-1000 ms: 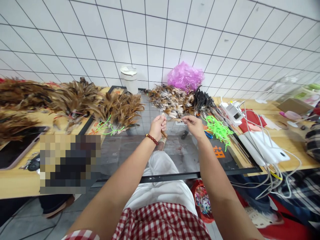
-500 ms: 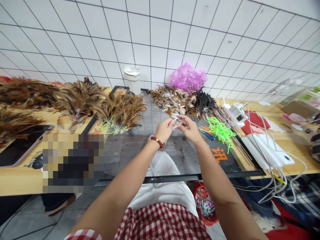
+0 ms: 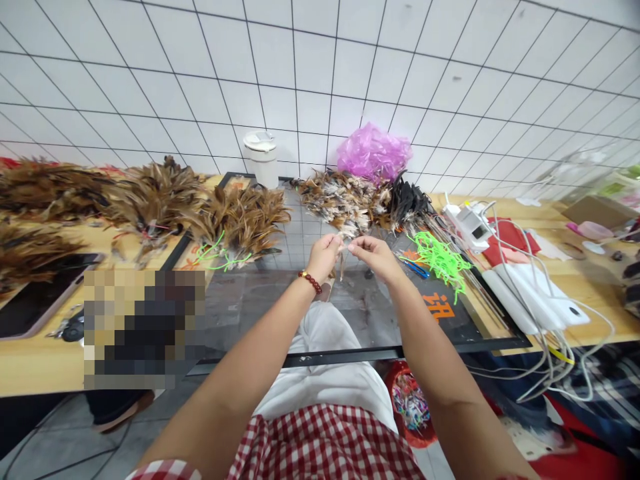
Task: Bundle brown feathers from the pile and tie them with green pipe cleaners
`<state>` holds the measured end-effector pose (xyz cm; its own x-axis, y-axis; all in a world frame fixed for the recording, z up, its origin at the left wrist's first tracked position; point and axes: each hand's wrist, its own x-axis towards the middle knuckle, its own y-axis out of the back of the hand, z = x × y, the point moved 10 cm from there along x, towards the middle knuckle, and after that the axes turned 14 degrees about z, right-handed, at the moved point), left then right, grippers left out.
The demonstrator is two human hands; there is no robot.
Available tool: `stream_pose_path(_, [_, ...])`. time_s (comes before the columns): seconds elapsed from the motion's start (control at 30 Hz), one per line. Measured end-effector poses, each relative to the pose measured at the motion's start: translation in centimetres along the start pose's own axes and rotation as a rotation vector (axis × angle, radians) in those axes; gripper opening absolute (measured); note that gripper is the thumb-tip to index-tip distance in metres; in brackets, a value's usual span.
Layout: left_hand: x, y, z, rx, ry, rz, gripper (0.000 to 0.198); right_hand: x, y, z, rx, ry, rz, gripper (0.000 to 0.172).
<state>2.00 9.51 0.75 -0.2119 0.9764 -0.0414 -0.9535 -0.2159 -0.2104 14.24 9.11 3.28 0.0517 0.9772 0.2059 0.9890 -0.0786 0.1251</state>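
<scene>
Over the dark glass-like panel [image 3: 250,313], my two hands meet fingertip to fingertip. My left hand [image 3: 323,258], with a beaded bracelet at the wrist, pinches a small feather [image 3: 342,268] whose brownish end hangs down. The thumb and forefinger of my right hand [image 3: 376,257] are pinched at the pale upper end of it; the exact grip is too small to make out. Just beyond my hands lies a pile of loose brown and white feathers [image 3: 345,200]. A bundle of brown feathers [image 3: 245,217] with green ties lies left of them.
Right of my hands are blue-handled scissors [image 3: 416,268], green strings [image 3: 440,257] and black feathers [image 3: 407,203]. A white cup [image 3: 263,160] and a pink plastic bag [image 3: 374,153] stand by the wall. Cables cross a white device [image 3: 540,300]. Below is a red basket [image 3: 423,440] of scraps.
My hands have drawn slightly apart, my left moving a little left. The feather's brownish end now shows hanging below the fingers. The view has shifted slightly.
</scene>
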Motion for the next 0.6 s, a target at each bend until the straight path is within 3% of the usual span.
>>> stream_pose_path(0.1, [-0.1, -0.3, 0.0, 0.029, -0.018, -0.017, 0.023, 0.1, 0.0, 0.1, -0.007, 0.008, 0.004, 0.037])
stream_pose_path(0.23, [0.1, 0.1, -0.6, 0.002, 0.045, 0.013, 0.028, 0.3, 1.7, -1.5, 0.052, 0.117, 0.075, 0.037])
stream_pose_path(0.3, [0.1, 0.1, -1.1, -0.038, 0.123, 0.001, 0.027, -0.2, 1.2, -2.3, 0.088, 0.131, -0.038, 0.035])
stream_pose_path(0.37, [-0.2, -0.5, -1.6, -0.073, 0.217, -0.083, 0.026, -1.4, -0.8, -2.5, 0.038, 0.121, -0.254, 0.032])
stream_pose_path(0.43, [-0.7, -1.1, -2.0, -0.079, 0.288, -0.177, 0.026, -2.4, -2.2, -2.7, -0.095, 0.177, -0.363, 0.027])
stream_pose_path(0.6, [-1.0, -0.9, -2.0, 0.039, 0.255, -0.195, 0.027, -2.2, -1.6, -4.3, -0.445, 0.503, -0.092, 0.015])
